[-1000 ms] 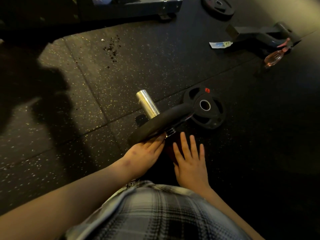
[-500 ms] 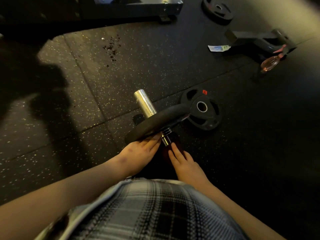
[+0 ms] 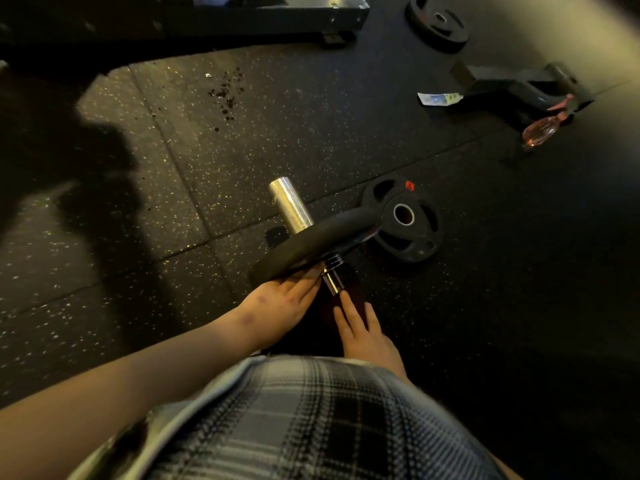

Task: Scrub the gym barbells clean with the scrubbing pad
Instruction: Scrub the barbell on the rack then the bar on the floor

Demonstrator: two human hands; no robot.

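Observation:
A barbell lies on the black rubber floor, its chrome sleeve (image 3: 291, 206) pointing away from me and its thin shaft (image 3: 332, 280) coming toward me. A black weight plate (image 3: 311, 240) sits on the sleeve, tilted. My left hand (image 3: 280, 303) rests on the plate's near face with straight fingers. My right hand (image 3: 363, 330) lies along the shaft just below the collar, fingers extended and close together. A dark reddish patch (image 3: 353, 296) shows under those fingers; I cannot tell whether it is the scrubbing pad.
A second black plate (image 3: 408, 223) lies flat to the right of the barbell. A pink spray bottle (image 3: 540, 131), a paper packet (image 3: 438, 98) and a black equipment foot (image 3: 519, 86) are at the far right. Another plate (image 3: 438, 22) and a bench frame (image 3: 263, 15) lie beyond.
My right hand went from lying flat with spread fingers on the floor to lying along the barbell shaft with fingers together. My left hand stayed on the plate.

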